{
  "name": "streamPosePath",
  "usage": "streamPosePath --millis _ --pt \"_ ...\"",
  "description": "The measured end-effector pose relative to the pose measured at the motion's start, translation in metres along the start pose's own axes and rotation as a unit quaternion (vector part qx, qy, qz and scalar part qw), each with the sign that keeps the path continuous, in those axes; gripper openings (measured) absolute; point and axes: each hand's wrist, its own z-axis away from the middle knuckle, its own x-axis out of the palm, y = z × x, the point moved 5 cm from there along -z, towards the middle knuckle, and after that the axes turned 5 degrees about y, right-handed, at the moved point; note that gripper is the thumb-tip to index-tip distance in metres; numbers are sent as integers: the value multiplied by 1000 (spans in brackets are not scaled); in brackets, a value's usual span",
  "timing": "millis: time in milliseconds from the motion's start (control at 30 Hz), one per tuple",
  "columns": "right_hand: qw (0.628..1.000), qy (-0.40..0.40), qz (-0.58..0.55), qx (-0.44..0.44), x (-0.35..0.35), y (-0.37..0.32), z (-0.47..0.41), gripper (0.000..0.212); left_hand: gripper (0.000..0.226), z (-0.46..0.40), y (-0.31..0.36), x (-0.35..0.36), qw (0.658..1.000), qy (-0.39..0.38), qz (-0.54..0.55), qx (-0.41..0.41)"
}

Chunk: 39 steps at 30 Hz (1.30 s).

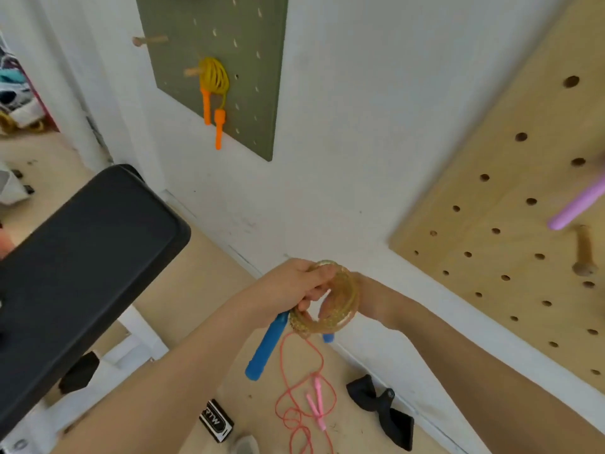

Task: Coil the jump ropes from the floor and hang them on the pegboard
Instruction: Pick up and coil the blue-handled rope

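My left hand (296, 285) grips a coiled gold glitter jump rope (343, 309) at its top. The coil sits around my right hand (330, 306), whose fingers poke through its middle. The rope's blue handle (266, 348) hangs below my left hand, and the tip of its second blue handle (328, 338) shows under the coil. A red rope with pink handles (316, 403) lies loose on the floor below. A yellow rope with orange handles (214, 83) hangs coiled on a peg of the green pegboard (248, 37). The wooden pegboard (510, 224) is at right.
A black padded bench (82, 257) fills the left. A wooden peg (584, 253) and a purple peg (577, 204) stick out of the wooden pegboard. A black strap (383, 409) and a small black labelled item (216, 421) lie on the floor by the white wall.
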Motion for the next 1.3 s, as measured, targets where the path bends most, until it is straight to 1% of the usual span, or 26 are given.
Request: streamPosePath --millis 33,67,100,133,167,200,267,300,333,400,533,633,733,933,1067,1133,1200,1300 --pt "989 14 -148 -20 -2 -20 -9 25 33 -5 3 -14 1000 24 1 15" --pt "966 15 -254 -37 -5 -37 -20 35 34 -10 7 -29 998 52 7 29" --pt "952 8 -302 -54 -6 -52 -29 49 34 -14 11 -44 995 83 18 42" --pt "946 -3 -316 -74 -5 -65 -39 58 33 -18 15 -60 991 117 27 54" --pt "946 -7 -309 -97 -4 -77 -47 63 32 -21 19 -75 986 153 27 65" --pt "950 7 -290 -116 -3 -89 -53 61 32 -24 23 -89 980 185 22 76" --pt "959 67 -227 -156 -6 -109 -68 41 33 -31 30 -115 969 223 26 101" --pt "960 90 -198 -178 -9 -118 -75 28 33 -35 33 -126 966 232 34 111" --pt "959 101 -179 -195 -12 -127 -83 20 32 -38 35 -138 963 237 41 119" --pt "961 105 -144 -214 -18 -145 -100 21 27 -44 38 -161 962 234 50 132" --pt "962 91 -102 -237 -33 -178 -134 16 18 -59 40 -199 972 164 71 153" --pt "961 100 -75 -247 -48 -200 -171 12 13 -82 43 -233 966 162 112 170" --pt "958 100 -70 -260 -62 -228 -218 10 12 -112 49 -272 955 179 158 178" --pt "956 63 -89 -271 -75 -291 -324 18 16 -174 76 -370 941 242 174 161" --pt "955 44 -82 -283 -86 -342 -392 12 16 -211 98 -439 929 287 178 152" --pt "953 60 -62 -292 -94 -369 -425 9 17 -229 108 -472 916 316 191 157" --pt "949 91 -58 -297 -102 -395 -456 13 17 -245 118 -502 905 336 203 164" --pt "946 118 -47 -298 -104 -431 -497 15 10 -263 130 -542 900 353 198 163"
